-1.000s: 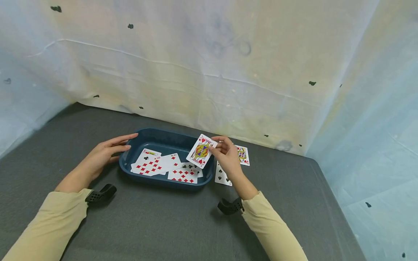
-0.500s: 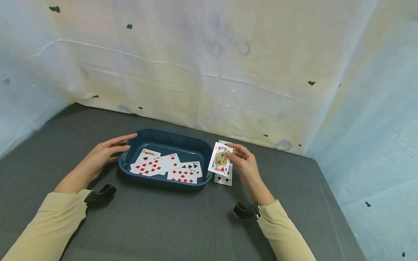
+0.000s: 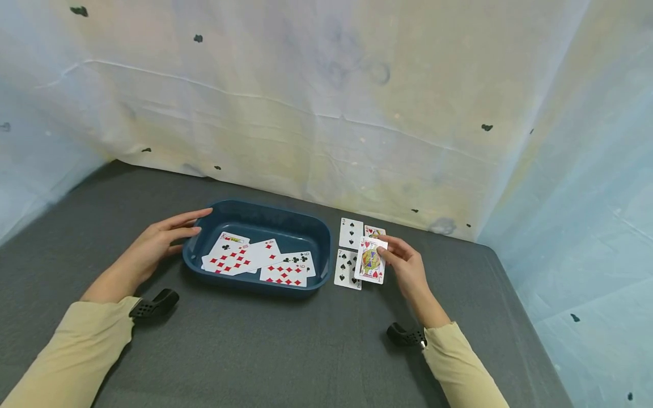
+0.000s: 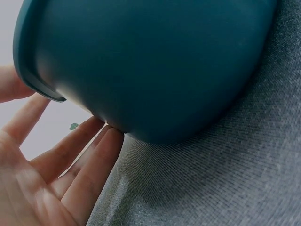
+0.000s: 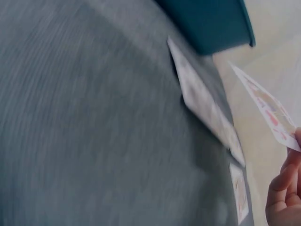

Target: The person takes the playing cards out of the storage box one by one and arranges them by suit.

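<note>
Tray [image 3: 267, 222] smooth, round-cornered, on ribbed fabric [image 4: 221, 179] | left grip [image 3: 159, 242] uncurled, touching it | right grip [image 3: 407, 266] pinching flat jack of hearts [image 3: 370, 264]

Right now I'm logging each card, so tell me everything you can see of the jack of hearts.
The jack of hearts is a thin white playing card, paper-like and apparently unbent, its multicoloured figure and red marks facing the head camera. The right hand pinches it near its upper right edge. The right wrist view shows it tilted and raised off the table. In the head view it appears right of the blue tray, hiding part of the seven of spades.
</note>
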`<state>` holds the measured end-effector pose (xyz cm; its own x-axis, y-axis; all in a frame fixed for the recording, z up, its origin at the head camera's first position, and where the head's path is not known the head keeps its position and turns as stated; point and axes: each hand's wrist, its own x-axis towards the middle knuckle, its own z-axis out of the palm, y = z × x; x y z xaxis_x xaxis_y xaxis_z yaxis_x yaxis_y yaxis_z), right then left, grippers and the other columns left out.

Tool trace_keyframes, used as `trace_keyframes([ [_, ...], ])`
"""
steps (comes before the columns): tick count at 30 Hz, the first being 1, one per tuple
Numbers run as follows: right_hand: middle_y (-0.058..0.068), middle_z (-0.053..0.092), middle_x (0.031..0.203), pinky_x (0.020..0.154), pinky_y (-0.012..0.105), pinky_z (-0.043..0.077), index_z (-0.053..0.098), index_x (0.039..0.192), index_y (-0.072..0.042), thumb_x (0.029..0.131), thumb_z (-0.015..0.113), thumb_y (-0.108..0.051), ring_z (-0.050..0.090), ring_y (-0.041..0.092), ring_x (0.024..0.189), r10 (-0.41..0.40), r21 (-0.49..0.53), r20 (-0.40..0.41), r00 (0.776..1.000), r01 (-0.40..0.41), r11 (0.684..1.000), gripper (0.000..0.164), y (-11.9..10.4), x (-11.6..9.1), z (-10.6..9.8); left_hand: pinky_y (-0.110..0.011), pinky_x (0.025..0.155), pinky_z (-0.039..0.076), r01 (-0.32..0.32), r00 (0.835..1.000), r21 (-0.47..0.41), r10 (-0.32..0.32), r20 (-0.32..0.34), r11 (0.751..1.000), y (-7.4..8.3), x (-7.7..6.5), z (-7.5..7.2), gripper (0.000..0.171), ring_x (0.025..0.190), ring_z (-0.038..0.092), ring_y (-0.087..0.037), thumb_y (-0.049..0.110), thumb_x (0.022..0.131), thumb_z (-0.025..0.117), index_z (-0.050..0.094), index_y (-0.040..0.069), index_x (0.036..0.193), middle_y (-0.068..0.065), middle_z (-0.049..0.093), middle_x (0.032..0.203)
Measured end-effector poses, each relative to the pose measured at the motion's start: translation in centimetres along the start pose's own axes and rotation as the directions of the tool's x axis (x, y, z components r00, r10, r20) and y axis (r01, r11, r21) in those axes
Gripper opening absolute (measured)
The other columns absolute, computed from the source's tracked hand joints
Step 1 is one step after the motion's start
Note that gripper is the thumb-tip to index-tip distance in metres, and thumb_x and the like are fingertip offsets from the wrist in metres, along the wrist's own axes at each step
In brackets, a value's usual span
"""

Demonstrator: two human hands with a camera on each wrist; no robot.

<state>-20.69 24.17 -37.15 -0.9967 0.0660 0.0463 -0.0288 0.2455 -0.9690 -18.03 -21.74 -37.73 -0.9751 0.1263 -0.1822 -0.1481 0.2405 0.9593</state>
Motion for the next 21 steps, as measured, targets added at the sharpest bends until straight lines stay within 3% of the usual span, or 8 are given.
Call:
trace_keyframes([
  [9,-0.006,0.059,0.09,0.079,0.018,0.052,0.058,0.13,-0.002,0.089,0.069,-0.014,0.061,0.002,0.084,0.065,-0.141,0.087,0.994,-0.052,0.989,0.045,1.4,0.0,-2.6,-0.072,0.106,0.015,0.005,1.0,0.002,-0.005,0.002,1.0,0.1,0.0,-0.1,0.057,0.144,0.008,-0.038,0.04,0.099,0.049,0.032,0.026,0.151,-0.011,0.009,0.161],
  [13,0.0,0.064,0.099,0.078,0.018,0.051,0.058,0.131,-0.003,0.088,0.07,-0.018,0.061,0.002,0.085,0.085,-0.221,0.118,0.989,-0.057,0.974,0.047,1.6,-0.1,-3.5,-0.072,0.107,0.015,0.002,1.0,0.004,-0.002,0.003,1.0,0.1,0.0,-0.1,0.057,0.144,0.007,-0.038,0.04,0.099,0.049,0.031,0.026,0.151,-0.011,0.008,0.161],
  [18,0.014,0.066,0.106,0.073,0.02,0.048,0.057,0.132,-0.004,0.088,0.07,-0.02,0.061,0.004,0.084,0.067,-0.372,0.168,0.983,0.0,0.928,0.048,2.1,0.0,-4.0,-0.072,0.106,0.015,-0.001,1.0,0.003,0.001,0.001,1.0,-0.1,0.1,-0.1,0.058,0.144,0.006,-0.038,0.041,0.099,0.05,0.03,0.026,0.151,-0.011,0.008,0.162],
  [21,0.016,0.066,0.102,0.066,0.021,0.047,0.056,0.132,-0.001,0.088,0.071,-0.019,0.058,0.007,0.081,0.029,-0.458,0.189,0.982,0.062,0.887,0.05,2.4,0.1,-3.9,-0.072,0.106,0.015,-0.005,1.0,0.005,0.005,-0.001,1.0,-0.1,0.1,-0.1,0.058,0.144,0.006,-0.038,0.041,0.099,0.05,0.031,0.025,0.151,-0.011,0.008,0.161],
])
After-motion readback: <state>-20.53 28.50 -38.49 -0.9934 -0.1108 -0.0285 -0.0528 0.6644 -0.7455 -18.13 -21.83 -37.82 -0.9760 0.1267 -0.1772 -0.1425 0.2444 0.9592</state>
